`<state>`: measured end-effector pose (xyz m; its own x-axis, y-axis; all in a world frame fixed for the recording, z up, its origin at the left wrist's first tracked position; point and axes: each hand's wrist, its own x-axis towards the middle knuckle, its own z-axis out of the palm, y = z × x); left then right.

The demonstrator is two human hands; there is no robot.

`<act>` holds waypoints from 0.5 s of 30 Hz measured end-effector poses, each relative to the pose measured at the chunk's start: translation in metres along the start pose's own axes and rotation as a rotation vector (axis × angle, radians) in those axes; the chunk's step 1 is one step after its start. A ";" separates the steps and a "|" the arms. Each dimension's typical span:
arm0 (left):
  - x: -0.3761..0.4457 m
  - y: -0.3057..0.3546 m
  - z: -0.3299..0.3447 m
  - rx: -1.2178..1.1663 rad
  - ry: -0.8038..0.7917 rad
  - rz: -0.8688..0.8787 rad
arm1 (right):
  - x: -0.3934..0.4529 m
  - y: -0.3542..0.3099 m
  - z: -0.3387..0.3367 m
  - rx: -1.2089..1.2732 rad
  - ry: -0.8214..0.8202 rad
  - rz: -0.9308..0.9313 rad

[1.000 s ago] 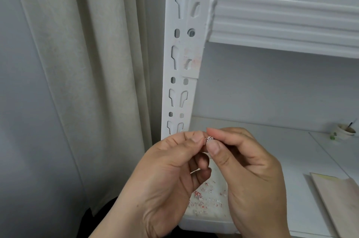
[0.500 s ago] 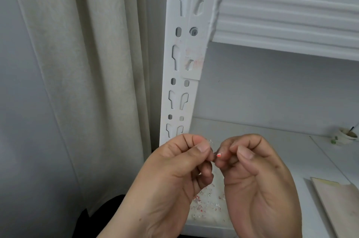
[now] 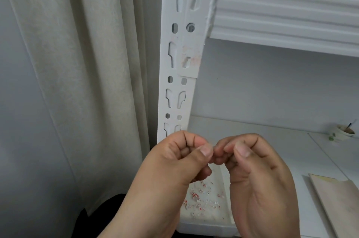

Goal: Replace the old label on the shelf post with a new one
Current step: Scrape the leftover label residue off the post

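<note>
Currently left hand [image 3: 174,162] and right hand [image 3: 250,162] pinched fingertip-to-fingertip below shelf post [image 3: 175,74]; any held scrap hidden, can't tell. Label scraps [image 3: 202,197] on shelf.

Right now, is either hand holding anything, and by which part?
It cannot be told. The left hand and right hand press pinched fingertips together, but whatever may sit between them is hidden.

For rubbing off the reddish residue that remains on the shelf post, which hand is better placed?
Probably the left hand. It sits directly below the shelf post, in line with the reddish residue. The right hand is further right, under the open shelf bay. Both hands are pinched together.
</note>
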<state>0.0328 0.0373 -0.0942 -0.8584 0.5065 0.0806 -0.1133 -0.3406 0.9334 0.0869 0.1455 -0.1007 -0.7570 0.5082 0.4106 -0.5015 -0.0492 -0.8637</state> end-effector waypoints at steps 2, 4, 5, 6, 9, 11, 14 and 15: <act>0.000 -0.002 0.000 0.052 0.022 0.003 | -0.001 -0.001 0.000 -0.082 0.002 -0.009; 0.000 -0.004 -0.001 0.131 0.040 0.008 | -0.003 -0.001 -0.001 -0.132 0.000 -0.013; 0.000 -0.005 -0.001 0.164 0.042 0.004 | -0.003 -0.001 0.000 -0.146 -0.002 -0.013; 0.000 -0.006 -0.001 0.167 0.042 -0.006 | -0.003 0.000 0.000 -0.150 -0.005 -0.011; -0.001 -0.005 -0.001 -0.008 0.014 -0.076 | -0.004 0.002 -0.002 -0.118 0.005 -0.007; -0.002 -0.004 0.000 -0.140 -0.018 -0.118 | -0.004 0.003 -0.003 -0.092 0.023 0.000; -0.003 -0.003 -0.002 -0.272 -0.053 -0.160 | -0.003 0.003 -0.004 -0.052 0.040 0.022; -0.003 -0.003 -0.002 -0.300 -0.056 -0.168 | -0.003 0.003 -0.005 -0.039 0.042 0.027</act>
<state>0.0344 0.0349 -0.0982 -0.7874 0.6153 -0.0382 -0.3998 -0.4625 0.7914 0.0894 0.1478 -0.1058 -0.7513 0.5432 0.3749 -0.4638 -0.0305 -0.8854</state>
